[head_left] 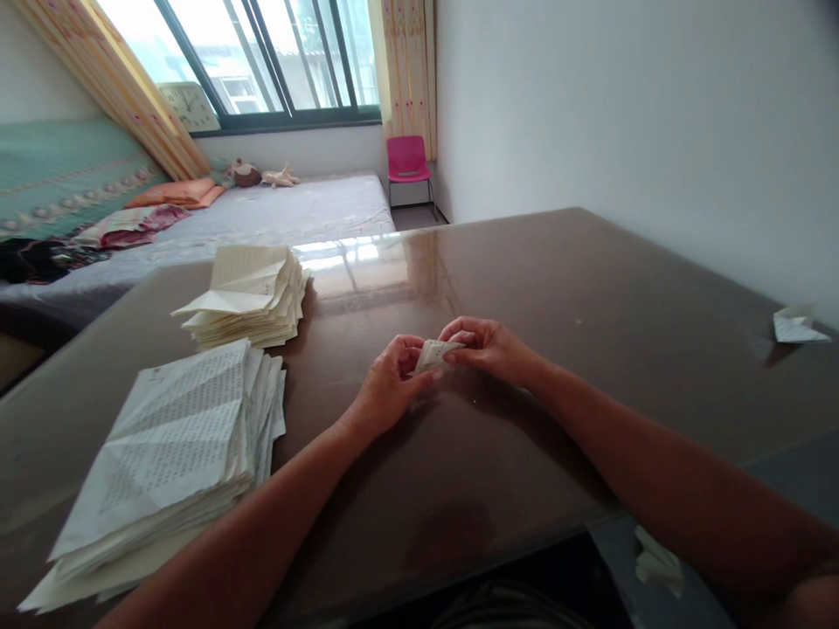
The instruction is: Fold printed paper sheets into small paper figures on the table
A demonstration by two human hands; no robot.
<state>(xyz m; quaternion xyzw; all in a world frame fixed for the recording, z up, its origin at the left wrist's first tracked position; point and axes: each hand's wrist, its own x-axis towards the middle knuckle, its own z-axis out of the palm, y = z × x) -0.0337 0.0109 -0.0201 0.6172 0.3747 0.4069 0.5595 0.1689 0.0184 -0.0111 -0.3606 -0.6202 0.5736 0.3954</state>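
Between my two hands, just above the brown tabletop (498,288), is a small piece of folded paper (433,353) with some print on it. The fingers and thumb of my left hand (391,382) close on its left side. From the right, my right hand (486,349) pinches the paper's other edge between thumb and fingers. My fingers cover part of the paper, so its full folded shape is hidden. Left of my left forearm lies a stack of creased white sheets (176,428) covered in writing. Behind it sits a smaller pile of cream paper (253,284).
A folded white paper piece (796,325) rests at the table's right edge by the wall. Crumpled paper (657,561) lies below the near edge. Past the table are a bed (308,205), a pink chair (407,159) and a window (281,61).
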